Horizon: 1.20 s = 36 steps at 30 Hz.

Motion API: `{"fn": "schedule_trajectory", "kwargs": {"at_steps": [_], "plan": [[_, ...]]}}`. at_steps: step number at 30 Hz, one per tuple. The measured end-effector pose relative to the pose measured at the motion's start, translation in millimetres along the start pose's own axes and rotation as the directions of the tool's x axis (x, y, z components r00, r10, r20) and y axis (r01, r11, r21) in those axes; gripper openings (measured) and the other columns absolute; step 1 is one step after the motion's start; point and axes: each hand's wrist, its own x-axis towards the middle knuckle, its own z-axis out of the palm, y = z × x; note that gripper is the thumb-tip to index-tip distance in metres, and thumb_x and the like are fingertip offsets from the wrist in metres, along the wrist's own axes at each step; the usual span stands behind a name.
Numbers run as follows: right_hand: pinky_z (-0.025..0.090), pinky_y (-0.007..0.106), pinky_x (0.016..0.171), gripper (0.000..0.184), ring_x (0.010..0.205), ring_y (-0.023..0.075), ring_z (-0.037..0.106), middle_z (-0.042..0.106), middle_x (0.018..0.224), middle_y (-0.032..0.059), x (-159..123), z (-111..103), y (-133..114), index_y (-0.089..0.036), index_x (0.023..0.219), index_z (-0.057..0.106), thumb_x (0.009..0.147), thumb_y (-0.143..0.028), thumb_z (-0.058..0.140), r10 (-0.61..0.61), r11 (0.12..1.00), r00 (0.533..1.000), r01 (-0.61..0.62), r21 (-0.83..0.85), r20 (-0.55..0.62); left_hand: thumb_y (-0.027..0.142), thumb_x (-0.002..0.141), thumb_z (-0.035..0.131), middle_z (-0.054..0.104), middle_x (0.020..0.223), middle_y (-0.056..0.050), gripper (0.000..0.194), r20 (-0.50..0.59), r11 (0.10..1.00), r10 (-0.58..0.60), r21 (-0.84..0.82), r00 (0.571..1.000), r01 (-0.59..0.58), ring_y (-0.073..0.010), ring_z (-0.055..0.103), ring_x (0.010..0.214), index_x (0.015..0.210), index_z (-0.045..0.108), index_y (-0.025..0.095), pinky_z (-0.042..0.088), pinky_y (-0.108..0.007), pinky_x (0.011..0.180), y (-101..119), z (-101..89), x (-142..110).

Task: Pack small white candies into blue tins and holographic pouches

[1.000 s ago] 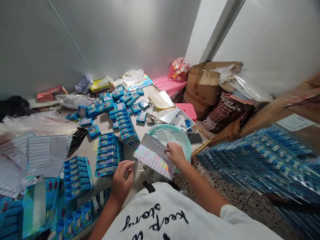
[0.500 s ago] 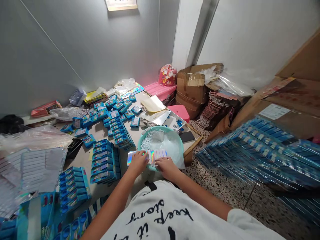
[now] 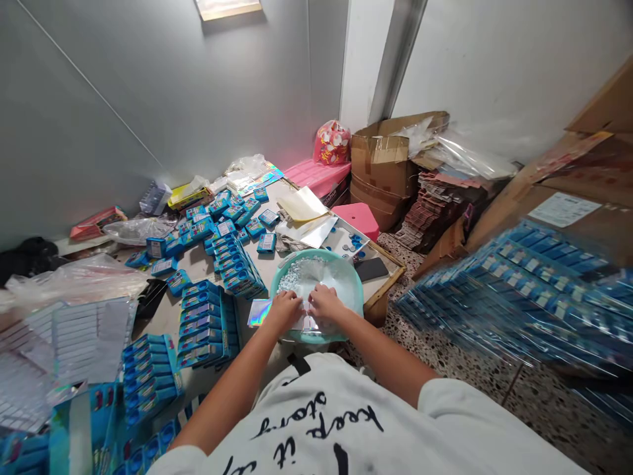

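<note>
A teal plastic basin (image 3: 360, 293) holds many small white beads (image 3: 291, 277) and a sheet of clear film (image 3: 341, 274). Over its near side, my left hand (image 3: 285, 310) is closed on a shiny holographic strip (image 3: 258, 313), whose left end sticks out past the rim. My right hand (image 3: 325, 303) is beside it above the basin, fingers curled and pinched close to the left fingertips. What the right fingertips grip is hidden. Pale label-like panels show between and below the hands.
Rows of small blue boxes (image 3: 205, 323) stand left of the basin, with loose blue boxes (image 3: 225, 227) behind. A phone (image 3: 372, 269) and round blue pieces (image 3: 353, 244) lie to the right. Wrapped blue packs (image 3: 524, 284) and cardboard boxes (image 3: 380, 171) fill the right side.
My right hand has moved up and curled its fingers, close to my left hand. The holographic strip's right part is now mostly covered. The camera view has shifted slightly.
</note>
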Motion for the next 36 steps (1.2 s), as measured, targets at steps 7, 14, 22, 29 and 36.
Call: {"fn": "schedule_trajectory", "kwargs": {"at_steps": [7,14,22,29,36], "plan": [[0.031,0.032,0.085,0.029,0.108,0.0228,0.054,0.062,0.11,0.006,-6.0,8.9,11.2,-0.024,0.106,0.069,0.081,-0.04,0.072,0.025,0.994,0.999,-0.023,0.108,-0.02,0.026,0.089,0.059,0.067,0.115,-0.01,0.018,-0.049,0.964,0.065,-0.254,0.997,-0.075,-0.0249,0.056,0.113,0.104,0.069,0.023,0.041,-0.045,0.105,1.8,0.7,-18.8],[0.032,0.033,0.084,0.025,0.105,0.0235,0.057,0.064,0.103,0.0055,-7.6,1.4,11.6,-0.021,0.101,0.07,0.08,-0.035,0.072,0.057,0.983,0.998,-0.055,0.173,-0.007,0.036,0.089,0.06,0.067,0.088,-0.005,0.015,-0.166,0.792,-0.223,-0.605,0.961,0.079,-0.0179,0.067,0.085,0.087,0.058,0.021,0.056,-0.031,0.079,24.6,-19.3,-73.7],[0.041,0.03,0.087,0.026,0.1,0.0182,0.059,0.062,0.112,0.0072,-32.6,-56.4,-61.0,-0.022,0.12,0.061,0.096,-0.024,0.05,-0.309,0.834,0.942,0.335,0.439,-0.132,0.033,0.086,0.065,0.062,0.093,0.0,0.061,-0.205,0.535,-0.601,-0.821,0.772,0.198,-0.0143,0.067,0.087,0.139,0.035,0.026,0.054,-0.033,0.089,35.8,-83.5,-129.2],[0.045,0.027,0.073,0.037,0.083,0.0163,0.06,0.068,0.095,0.0026,-35.7,-82.3,-150.5,-0.025,0.124,0.064,0.086,-0.024,0.065,-0.61,0.583,0.791,0.486,0.652,-0.044,0.021,0.083,0.065,0.052,0.139,-0.01,0.094,-0.171,0.569,-0.614,-0.773,0.771,0.282,-0.0155,0.069,0.093,0.155,0.007,0.036,0.056,-0.034,0.088,37.1,-104.5,-161.0],[0.043,0.026,0.062,0.013,0.068,0.0164,0.061,0.071,0.077,0.0031,-20.6,-62.3,-197.1,-0.02,0.084,0.073,0.083,-0.026,0.061,-0.497,0.539,0.858,0.42,0.73,-0.127,0.029,0.077,0.071,0.065,0.118,-0.01,0.083,-0.092,0.299,-0.737,-0.933,0.669,0.202,-0.0135,0.067,0.079,0.15,0.031,0.025,0.055,-0.029,0.077,11.6,-118.5,-182.0]]}}
